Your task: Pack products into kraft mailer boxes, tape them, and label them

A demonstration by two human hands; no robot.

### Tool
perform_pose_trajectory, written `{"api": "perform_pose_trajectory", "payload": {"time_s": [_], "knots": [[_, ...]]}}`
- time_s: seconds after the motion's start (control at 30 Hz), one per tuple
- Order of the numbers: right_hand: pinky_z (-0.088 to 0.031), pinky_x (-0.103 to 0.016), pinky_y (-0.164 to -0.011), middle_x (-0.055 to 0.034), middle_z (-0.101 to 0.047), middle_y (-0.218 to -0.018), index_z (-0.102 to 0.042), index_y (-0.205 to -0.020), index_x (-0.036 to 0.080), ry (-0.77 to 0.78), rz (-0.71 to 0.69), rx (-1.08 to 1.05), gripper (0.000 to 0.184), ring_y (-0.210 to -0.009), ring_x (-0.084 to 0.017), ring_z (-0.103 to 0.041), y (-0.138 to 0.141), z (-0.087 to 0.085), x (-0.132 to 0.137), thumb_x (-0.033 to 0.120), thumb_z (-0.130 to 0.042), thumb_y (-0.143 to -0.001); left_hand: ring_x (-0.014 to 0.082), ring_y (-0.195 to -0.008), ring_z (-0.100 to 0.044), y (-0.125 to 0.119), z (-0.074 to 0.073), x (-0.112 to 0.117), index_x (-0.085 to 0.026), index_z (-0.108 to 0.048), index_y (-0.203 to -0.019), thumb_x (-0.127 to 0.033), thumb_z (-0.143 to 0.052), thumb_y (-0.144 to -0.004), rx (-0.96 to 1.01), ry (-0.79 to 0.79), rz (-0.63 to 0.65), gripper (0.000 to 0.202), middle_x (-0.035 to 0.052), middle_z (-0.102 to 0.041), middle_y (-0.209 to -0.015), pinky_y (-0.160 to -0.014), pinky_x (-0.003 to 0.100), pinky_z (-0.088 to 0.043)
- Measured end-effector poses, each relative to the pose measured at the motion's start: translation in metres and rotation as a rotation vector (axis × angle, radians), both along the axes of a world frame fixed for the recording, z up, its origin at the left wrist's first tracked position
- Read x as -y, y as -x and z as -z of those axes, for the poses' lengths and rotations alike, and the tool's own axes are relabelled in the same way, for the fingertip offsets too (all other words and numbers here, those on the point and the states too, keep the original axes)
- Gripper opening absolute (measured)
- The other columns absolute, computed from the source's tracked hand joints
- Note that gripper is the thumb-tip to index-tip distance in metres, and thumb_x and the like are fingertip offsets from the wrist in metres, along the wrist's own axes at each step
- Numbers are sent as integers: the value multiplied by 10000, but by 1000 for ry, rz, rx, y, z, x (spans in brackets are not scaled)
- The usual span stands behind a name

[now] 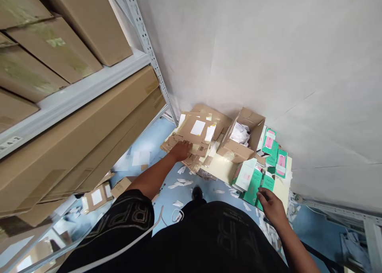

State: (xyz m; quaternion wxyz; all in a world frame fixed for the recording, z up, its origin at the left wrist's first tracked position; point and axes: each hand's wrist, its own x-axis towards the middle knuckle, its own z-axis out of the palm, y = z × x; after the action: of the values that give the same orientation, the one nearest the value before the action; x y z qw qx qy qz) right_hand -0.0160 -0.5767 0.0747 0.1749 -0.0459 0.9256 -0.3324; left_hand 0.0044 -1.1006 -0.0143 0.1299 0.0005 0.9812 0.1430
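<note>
My left hand [181, 150] lies flat on a stack of flattened cardboard [188, 129], fingers stretched out over its near edge. White labels and strips of tape show on the top sheet. At the right, my right hand [271, 205] hovers by the near end of the green boxes [253, 185]. Its fingers are loosely curled, the thumb stands apart from them, and I see nothing held. Whether it touches a box I cannot tell. Between the hands stands an open carton [237, 151] with crumpled white paper [240, 133] inside. A white-and-green box [244, 175] leans on the green ones.
A pale tabletop [219, 165] stands against the grey wall [253, 46]. To the left, a metal rack [95, 90] bears large cartons [89, 133]. Paper scraps [180, 183] litter the blue floor. A white cable [128, 245] runs across my left side.
</note>
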Motion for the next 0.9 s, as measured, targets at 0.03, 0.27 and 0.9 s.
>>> {"api": "perform_pose_trajectory", "payload": {"time_s": [0.03,0.27,0.9], "knots": [[-580,-415,-875,-105,-784,-1073,-725,-1070,222,10,-5,2,474,-1004,-303,-740,0,1,4,618,-596,-843,339,-1436,-459,1,-13,3,-134,-578,-1430,-200,-589,-847,-56,-31,-45,587,208,-543,-1499,-1226,496,-282],[-556,-441,-889,-91,-775,-1057,-715,-1081,236,41,-97,-58,445,-987,-302,-728,5,-2,27,606,-586,-869,233,-1106,-663,-16,-116,19,-166,-671,-1273,-226,-451,-907,-531,-346,-623,432,73,-742,-1184,-1012,315,-489],[-487,-532,-1088,-119,-545,-1512,-474,-1462,309,629,246,-235,663,-1317,-306,-586,-6,-82,19,490,-719,-874,193,-758,-636,-36,-212,-106,-194,-668,-735,-307,-658,-724,-868,-778,-573,114,-6,-671,-730,-776,310,-563]]}}
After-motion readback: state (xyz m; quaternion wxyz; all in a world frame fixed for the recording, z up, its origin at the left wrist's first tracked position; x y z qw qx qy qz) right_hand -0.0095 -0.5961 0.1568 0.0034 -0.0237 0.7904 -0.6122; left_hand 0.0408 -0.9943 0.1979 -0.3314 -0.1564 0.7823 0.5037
